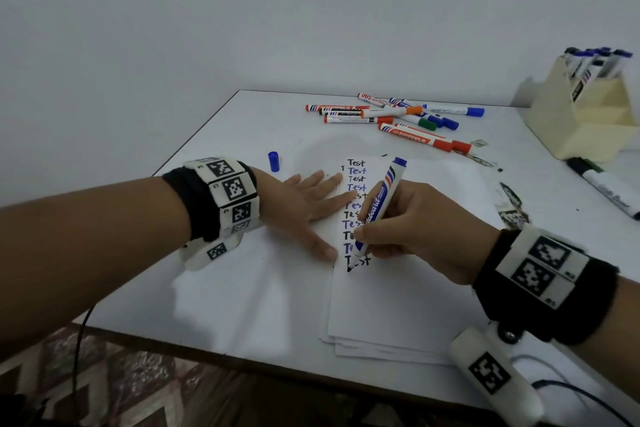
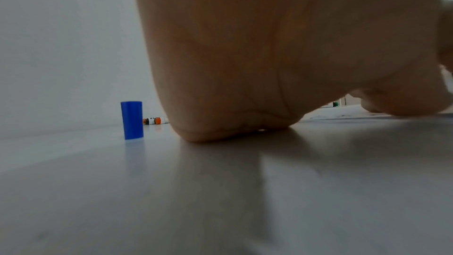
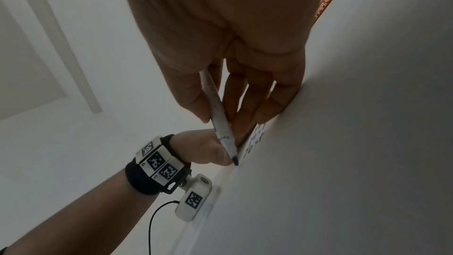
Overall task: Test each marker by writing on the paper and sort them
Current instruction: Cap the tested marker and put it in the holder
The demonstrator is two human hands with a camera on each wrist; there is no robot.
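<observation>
Right hand [image 1: 408, 229]: fingers pinch marker [image 1: 379, 204], tip on paper [image 1: 398, 305].
Left hand [image 1: 304, 201]: flat, fingers straight, pinning paper.
Tip: light strokes, fresh line below.

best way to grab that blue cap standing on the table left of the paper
Pinch the blue cap around its round side wall, about midway up, coming straight down from above with the fingers either side. It stands upright on the table, apart from the left hand and the paper, so both sides look free. A sideways approach would likely tip it.
</observation>
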